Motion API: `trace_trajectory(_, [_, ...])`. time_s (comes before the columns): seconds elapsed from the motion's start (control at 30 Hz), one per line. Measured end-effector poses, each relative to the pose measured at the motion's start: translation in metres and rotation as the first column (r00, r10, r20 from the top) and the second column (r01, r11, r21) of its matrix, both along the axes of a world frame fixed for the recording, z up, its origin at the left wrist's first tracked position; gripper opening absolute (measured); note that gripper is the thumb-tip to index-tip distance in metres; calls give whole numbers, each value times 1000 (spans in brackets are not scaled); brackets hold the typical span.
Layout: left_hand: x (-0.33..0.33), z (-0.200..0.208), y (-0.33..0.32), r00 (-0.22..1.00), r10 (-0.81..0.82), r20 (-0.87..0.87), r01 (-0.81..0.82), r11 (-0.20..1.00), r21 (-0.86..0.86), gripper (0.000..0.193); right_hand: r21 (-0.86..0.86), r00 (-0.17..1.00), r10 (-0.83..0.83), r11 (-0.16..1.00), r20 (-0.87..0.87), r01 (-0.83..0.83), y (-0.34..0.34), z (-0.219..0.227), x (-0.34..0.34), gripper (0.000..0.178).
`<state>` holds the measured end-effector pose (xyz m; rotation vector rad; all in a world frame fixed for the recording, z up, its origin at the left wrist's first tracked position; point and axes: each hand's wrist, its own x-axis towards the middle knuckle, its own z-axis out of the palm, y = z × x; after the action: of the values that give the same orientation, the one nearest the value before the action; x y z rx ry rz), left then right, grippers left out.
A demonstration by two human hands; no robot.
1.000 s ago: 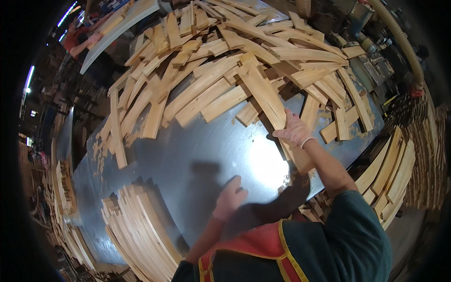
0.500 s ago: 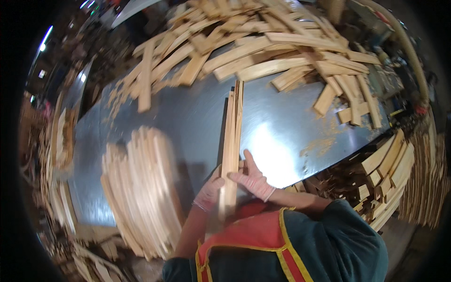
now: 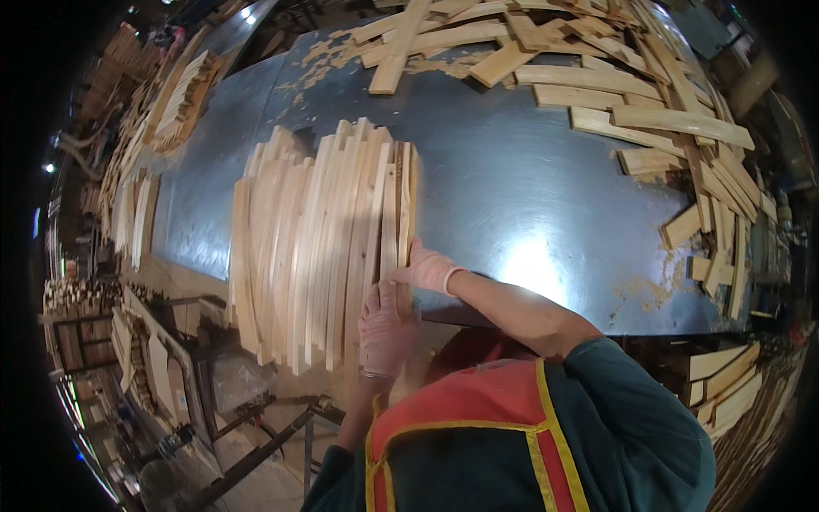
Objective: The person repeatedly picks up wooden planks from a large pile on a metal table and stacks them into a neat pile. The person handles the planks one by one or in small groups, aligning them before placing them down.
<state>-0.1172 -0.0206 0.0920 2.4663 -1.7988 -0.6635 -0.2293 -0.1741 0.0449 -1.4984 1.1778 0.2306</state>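
A tight row of pale wooden slats (image 3: 311, 230) stands side by side near the left front of the metal table (image 3: 486, 188), their near ends jutting past its edge. At the row's right end are the wooden strips (image 3: 403, 200) that I hold, set against the others. My right hand (image 3: 429, 268), in a pinkish-white glove, is closed on them from the right, near their front ends. Lower down, my left hand (image 3: 386, 334), gloved alike, is closed around the near ends; part of its grip is hidden.
Loose wooden boards (image 3: 597, 81) lie heaped across the table's far side and down its right. Sawdust (image 3: 644, 294) is scattered near them. More stacked boards (image 3: 725, 388) stand below the right edge. A metal frame (image 3: 256, 444) is on the floor at lower left.
Both hands have carried the wooden strips leftward from mid-table to the right end of the row. The view has turned left, so the row appears nearer the middle.
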Motion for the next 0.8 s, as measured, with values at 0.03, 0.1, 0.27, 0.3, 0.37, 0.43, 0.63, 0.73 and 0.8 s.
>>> trace_trajectory(0.03, [0,-5,-1,981,-53,185,70,994,-86,90,-58,999,38,998,28,-37,-3,-5,2,96])
trace_trajectory(0.1, [2,-13,-6,950,-62,307,110,984,-142,90,-177,992,109,979,63,-96,-4,-35,-10,90])
trace_trajectory(0.27, [9,-38,-10,858,-188,477,268,958,-104,88,243,871,-213,964,444,112,5,-95,-40,71])
trace_trajectory(0.3, [9,-44,-9,845,-206,494,300,947,-118,88,317,841,-268,941,470,123,6,-104,-47,69])
trace_trajectory(0.37, [6,-58,-4,819,-243,519,365,920,-145,87,400,799,-346,905,491,147,8,-106,-61,66])
trace_trajectory(0.43, [4,-89,3,766,-256,589,430,886,-174,84,471,778,-430,860,458,198,10,-95,-66,65])
trace_trajectory(0.63, [-4,7,-22,887,-20,-461,-50,989,-139,76,642,596,-676,696,433,322,25,-39,-78,67])
trace_trajectory(0.73, [-10,28,-37,294,86,-952,-170,985,37,73,838,273,-852,506,447,206,39,-10,-79,72])
trace_trajectory(0.8, [-9,11,-36,100,143,-985,-191,974,122,64,849,143,-881,472,450,235,44,-3,-85,72])
